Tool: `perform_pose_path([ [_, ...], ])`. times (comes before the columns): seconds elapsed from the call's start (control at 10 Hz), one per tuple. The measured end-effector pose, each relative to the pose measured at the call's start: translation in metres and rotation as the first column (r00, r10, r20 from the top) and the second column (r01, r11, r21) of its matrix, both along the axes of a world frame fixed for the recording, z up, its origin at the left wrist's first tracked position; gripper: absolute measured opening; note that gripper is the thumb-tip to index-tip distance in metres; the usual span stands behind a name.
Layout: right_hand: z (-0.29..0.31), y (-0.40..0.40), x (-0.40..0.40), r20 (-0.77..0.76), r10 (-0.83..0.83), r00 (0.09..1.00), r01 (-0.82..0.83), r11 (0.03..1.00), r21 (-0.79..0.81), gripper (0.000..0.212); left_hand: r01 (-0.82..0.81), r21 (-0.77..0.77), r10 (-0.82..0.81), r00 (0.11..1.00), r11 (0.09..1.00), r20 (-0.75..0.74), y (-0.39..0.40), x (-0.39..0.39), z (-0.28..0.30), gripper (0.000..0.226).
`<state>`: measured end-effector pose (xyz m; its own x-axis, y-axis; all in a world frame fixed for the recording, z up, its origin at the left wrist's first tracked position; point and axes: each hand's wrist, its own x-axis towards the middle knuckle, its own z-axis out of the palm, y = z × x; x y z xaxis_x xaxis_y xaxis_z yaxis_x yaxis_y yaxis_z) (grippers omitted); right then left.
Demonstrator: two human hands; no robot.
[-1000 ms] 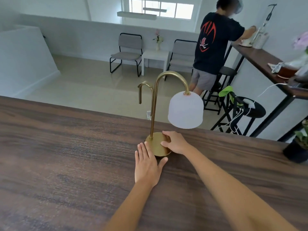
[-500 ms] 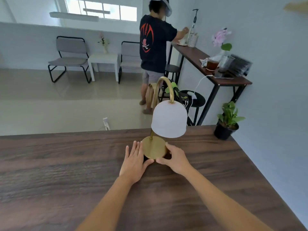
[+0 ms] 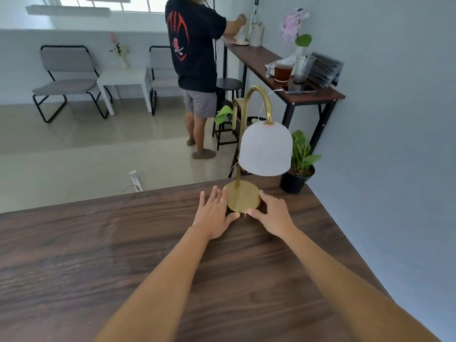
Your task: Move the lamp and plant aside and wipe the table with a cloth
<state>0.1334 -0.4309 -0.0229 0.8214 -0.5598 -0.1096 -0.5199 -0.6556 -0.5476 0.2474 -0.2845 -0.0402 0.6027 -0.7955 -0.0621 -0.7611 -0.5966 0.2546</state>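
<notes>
Dark wood-grain table [image 3: 123,255] fills the lower frame, the lamp [image 3: 256,154] upright near its far right corner.
Its round brass base carries a thin brass stem that arches over to a frosted white dome shade; the left hand [image 3: 213,215], fingers spread flat, and the right hand [image 3: 275,214], fingers curled, press the base's rim from either side.

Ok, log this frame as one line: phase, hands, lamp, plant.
phase: moving lamp | left hand: flat beside lamp base | right hand: fingers on base | lamp: upright, near far right corner | plant: at corner
</notes>
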Motion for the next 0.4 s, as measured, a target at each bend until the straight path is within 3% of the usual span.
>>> perform_pose_path([
  [0.4,0.000,-0.061,-0.011,-0.046,0.018,0.999,-0.020,0.999,-0.033,0.072,-0.104,0.064,0.108,0.992,0.993,-0.068,-0.073,-0.018,0.002,0.078],
])
